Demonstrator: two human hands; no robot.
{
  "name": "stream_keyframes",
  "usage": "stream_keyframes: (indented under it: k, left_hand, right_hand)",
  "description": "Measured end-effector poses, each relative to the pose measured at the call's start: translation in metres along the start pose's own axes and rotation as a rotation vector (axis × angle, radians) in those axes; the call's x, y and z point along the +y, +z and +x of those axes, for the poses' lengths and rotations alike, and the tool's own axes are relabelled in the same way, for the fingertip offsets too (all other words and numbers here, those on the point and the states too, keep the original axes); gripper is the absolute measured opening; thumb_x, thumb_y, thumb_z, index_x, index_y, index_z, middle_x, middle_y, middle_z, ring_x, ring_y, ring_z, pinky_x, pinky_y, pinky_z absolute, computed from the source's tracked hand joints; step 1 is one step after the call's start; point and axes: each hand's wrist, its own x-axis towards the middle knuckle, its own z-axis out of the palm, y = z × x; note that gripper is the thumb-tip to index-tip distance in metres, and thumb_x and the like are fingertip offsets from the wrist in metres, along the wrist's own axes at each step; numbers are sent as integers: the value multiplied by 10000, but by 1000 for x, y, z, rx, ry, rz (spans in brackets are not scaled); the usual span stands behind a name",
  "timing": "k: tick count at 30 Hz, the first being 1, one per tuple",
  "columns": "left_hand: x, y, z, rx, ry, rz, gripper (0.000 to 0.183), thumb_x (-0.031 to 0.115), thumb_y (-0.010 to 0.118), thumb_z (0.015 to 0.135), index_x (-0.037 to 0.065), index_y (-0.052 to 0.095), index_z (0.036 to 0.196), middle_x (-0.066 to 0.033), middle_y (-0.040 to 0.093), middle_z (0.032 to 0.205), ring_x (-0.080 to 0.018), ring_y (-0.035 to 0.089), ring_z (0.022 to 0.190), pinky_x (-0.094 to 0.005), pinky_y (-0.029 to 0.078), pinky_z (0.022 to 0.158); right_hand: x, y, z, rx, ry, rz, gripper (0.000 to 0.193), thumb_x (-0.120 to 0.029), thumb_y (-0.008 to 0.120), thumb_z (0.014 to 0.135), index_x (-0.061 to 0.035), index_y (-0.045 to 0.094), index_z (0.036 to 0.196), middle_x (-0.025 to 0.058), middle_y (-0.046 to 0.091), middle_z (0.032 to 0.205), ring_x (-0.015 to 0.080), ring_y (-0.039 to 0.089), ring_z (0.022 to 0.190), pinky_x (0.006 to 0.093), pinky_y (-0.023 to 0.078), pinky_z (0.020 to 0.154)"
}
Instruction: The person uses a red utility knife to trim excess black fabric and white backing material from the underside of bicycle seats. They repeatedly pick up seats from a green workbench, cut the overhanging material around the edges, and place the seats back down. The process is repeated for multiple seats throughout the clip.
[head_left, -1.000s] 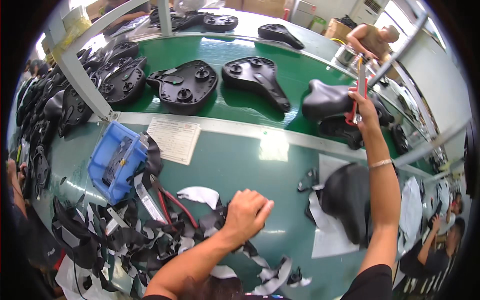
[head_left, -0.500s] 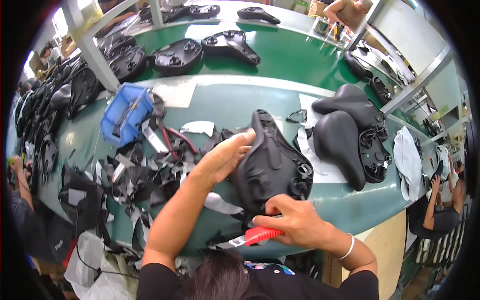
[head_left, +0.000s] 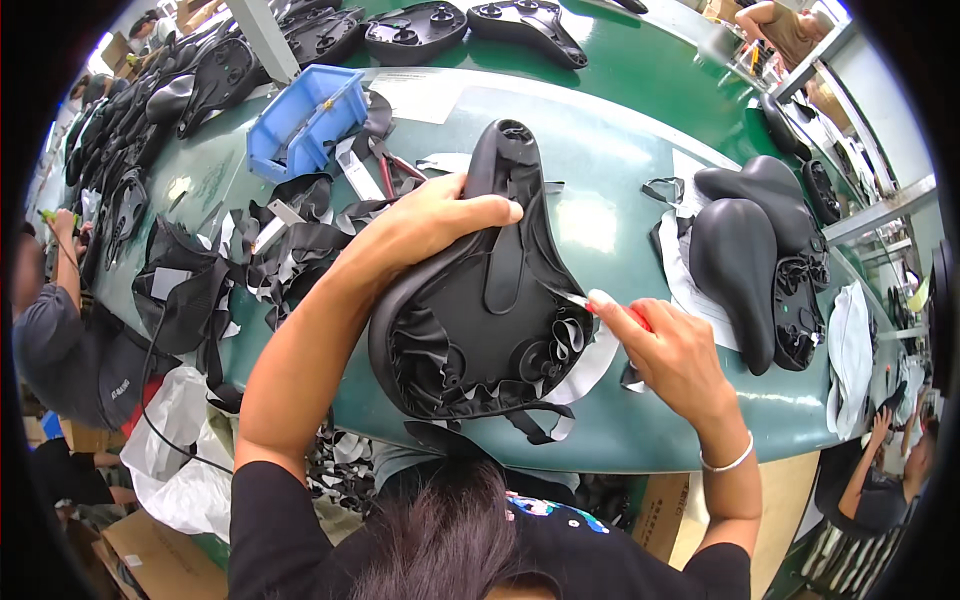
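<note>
A black bicycle saddle (head_left: 465, 290) lies underside up before me, its narrow nose pointing away. My left hand (head_left: 425, 225) is closed round its left side near the nose, the thumb lying across the underside. In my right hand (head_left: 680, 365) is a red utility knife (head_left: 641, 314), mostly hidden by the fingers. Its blade touches the cover at the saddle's right edge, where the nose widens. Gathered cover material lines the rim, and a loose black strip (head_left: 540, 428) hangs at the wide near end.
Black offcuts (head_left: 290, 235), red-handled pliers (head_left: 395, 170) and a blue bin (head_left: 305, 125) stand to the left. Finished-looking saddles (head_left: 735, 270) lie right on white sheets. More saddles (head_left: 415, 32) line the green table behind. Co-workers sit at both sides; a cable (head_left: 150, 370) hangs at left.
The saddle has turned so its underside faces up more fully. My left hand has shifted onto the nose. The knife has come up from the near end to the saddle's right edge.
</note>
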Motion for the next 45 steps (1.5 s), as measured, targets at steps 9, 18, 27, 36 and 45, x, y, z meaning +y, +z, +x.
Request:
stream_keyframes:
  k: [9, 18, 27, 36, 45]
  left_hand:
    - [-37, -1, -36, 293, 16, -185, 361, 280, 618, 801, -31, 591, 983, -28, 597, 815, -93, 558, 674, -240, 462, 620]
    - [-75, 9, -86, 487, 33, -453, 386, 241, 642, 816, -23, 540, 1079, -60, 579, 936, -113, 541, 817, -259, 452, 735]
    - [-98, 1, -96, 945, 367, 962, 558, 153, 750, 701, 33, 510, 1190, -162, 446, 1249, -314, 379, 1208, -421, 332, 1000]
    - [-46, 41, -17, 200, 600, 701, 221, 207, 584, 858, 27, 588, 731, -110, 526, 655, -275, 506, 691, -378, 339, 689]
    - [-31, 41, -21, 261, 354, 241, 310, 221, 538, 883, 39, 551, 633, -50, 481, 577, -237, 504, 608, -362, 363, 662]
  right_hand:
    - [-102, 34, -50, -80, 627, 471, 583, -5, 581, 858, -7, 336, 1387, 232, 614, 878, 436, 580, 640, 469, 463, 558]
    - [-82, 33, -32, 444, 669, 718, 524, -3, 637, 850, 11, 421, 1328, 219, 598, 1190, 258, 664, 982, 332, 527, 831]
    - [-35, 28, 25, 421, 823, 934, 494, -51, 661, 798, -38, 474, 1255, 17, 588, 871, 37, 517, 660, 196, 433, 562]
    - [-27, 15, -9, 249, 453, 589, 574, -31, 679, 808, -65, 459, 1338, 121, 671, 1000, 211, 660, 742, 291, 513, 656]
    - [-28, 23, -3, -20, 280, 114, 553, -64, 666, 789, -192, 548, 1314, 34, 459, 591, 203, 477, 439, 336, 386, 421]
